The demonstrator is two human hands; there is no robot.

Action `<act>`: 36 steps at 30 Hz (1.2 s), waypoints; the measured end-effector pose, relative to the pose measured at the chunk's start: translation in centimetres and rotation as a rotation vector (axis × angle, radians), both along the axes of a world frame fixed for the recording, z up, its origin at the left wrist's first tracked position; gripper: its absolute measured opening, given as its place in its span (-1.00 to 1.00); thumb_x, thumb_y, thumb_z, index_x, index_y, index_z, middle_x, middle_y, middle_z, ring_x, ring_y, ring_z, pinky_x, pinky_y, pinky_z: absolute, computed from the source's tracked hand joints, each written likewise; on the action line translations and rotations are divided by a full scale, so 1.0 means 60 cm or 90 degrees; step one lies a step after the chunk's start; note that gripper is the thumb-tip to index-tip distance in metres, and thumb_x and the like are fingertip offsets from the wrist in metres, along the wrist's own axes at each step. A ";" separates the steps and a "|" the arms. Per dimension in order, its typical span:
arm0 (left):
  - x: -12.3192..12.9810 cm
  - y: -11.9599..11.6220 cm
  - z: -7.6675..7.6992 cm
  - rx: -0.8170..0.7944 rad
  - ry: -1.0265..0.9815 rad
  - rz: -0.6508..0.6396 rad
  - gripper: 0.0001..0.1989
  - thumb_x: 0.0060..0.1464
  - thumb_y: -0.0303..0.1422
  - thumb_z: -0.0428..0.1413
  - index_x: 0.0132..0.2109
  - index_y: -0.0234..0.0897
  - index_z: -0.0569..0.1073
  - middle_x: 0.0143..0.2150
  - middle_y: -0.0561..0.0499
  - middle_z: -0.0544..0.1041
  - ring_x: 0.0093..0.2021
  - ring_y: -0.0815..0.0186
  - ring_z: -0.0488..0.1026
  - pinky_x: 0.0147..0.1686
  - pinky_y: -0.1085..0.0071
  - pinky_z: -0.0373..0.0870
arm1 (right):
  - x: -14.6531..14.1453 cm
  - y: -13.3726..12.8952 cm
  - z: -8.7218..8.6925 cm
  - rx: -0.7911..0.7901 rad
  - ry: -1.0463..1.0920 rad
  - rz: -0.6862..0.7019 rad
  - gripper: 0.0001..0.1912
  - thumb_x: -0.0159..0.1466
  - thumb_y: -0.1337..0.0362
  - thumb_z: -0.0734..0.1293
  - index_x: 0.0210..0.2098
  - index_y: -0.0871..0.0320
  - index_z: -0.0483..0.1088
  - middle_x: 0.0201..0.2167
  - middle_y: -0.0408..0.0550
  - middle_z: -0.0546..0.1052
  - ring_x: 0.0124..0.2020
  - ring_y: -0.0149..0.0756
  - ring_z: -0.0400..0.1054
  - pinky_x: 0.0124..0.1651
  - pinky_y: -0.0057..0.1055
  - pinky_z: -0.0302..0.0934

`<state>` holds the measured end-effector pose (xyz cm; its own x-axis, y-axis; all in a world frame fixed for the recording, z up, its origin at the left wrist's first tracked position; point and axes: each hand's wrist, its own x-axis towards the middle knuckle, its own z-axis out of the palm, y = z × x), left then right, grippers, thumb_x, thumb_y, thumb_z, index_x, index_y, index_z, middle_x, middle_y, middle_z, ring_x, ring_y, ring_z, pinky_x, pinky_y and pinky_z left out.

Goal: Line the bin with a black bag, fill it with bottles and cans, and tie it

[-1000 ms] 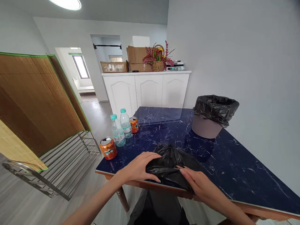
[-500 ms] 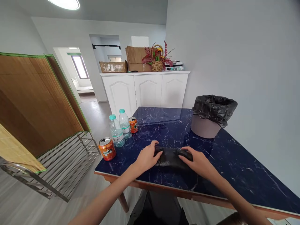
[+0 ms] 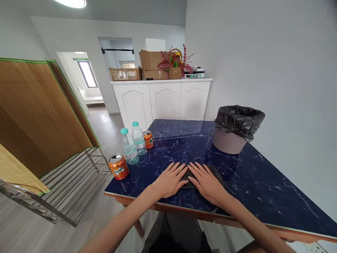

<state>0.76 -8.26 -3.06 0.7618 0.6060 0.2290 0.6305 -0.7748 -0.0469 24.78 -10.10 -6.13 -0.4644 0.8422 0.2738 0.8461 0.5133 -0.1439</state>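
A folded black piece of thin material [image 3: 217, 172], which looks like a plastic bag, lies flat on the dark blue marbled table [image 3: 181, 149] near its front edge. My left hand [image 3: 170, 181] rests palm down over its left part, fingers stretched out. Palm down too, my right hand [image 3: 207, 184] covers the middle, its fingers extended. The two thumbs and index fingertips come close together. Both hands hide much of the black material, and its right end shows past my right hand.
At the table's left edge stand two orange soda cans [image 3: 118, 167] and two clear water bottles with teal caps [image 3: 129, 147]. A bin with a black liner [image 3: 229, 140] stands at the right by the wall. Beyond is a white cabinet [image 3: 164, 100]; a metal rack [image 3: 76, 182] is at left.
My hands have let go of the black material's two sides and come closer together, now lying flat on it. It looks flatter than before.
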 end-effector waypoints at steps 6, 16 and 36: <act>-0.010 0.000 -0.003 -0.046 -0.004 0.001 -0.35 0.53 0.01 -0.25 0.55 -0.21 0.12 0.57 -0.14 0.19 0.58 0.02 0.07 0.51 0.00 0.01 | 0.001 -0.004 0.002 -0.081 0.027 -0.016 -0.29 0.58 -0.12 -0.07 0.58 0.05 0.04 0.58 -0.11 0.04 0.60 -0.09 -0.11 0.60 0.05 -0.16; -0.032 -0.017 -0.002 -0.061 -0.026 0.007 -0.38 0.53 0.00 -0.18 0.56 -0.10 0.12 0.59 -0.08 0.15 0.60 0.01 0.00 0.52 -0.05 0.02 | 0.000 -0.007 0.004 -0.122 0.068 -0.008 -0.30 0.58 -0.15 -0.07 0.59 -0.05 0.00 0.59 -0.16 0.04 0.61 -0.13 -0.18 0.61 0.06 -0.20; -0.130 -0.068 0.007 -0.099 -0.169 0.113 -0.45 0.54 -0.11 -0.10 0.53 -0.14 0.18 0.53 -0.09 0.29 0.57 0.13 0.11 0.51 0.02 0.18 | 0.140 0.044 0.048 -0.196 0.080 -0.044 -0.47 0.34 -0.25 0.30 -0.08 0.07 0.55 -0.12 0.07 0.64 -0.17 -0.04 0.57 -0.18 -0.22 0.44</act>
<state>-7.03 -12.34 -2.65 0.5677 0.7669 0.2994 0.7305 -0.6369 0.2462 33.18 -7.43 -3.22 -0.3822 0.9225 0.0535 0.8433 0.3719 -0.3881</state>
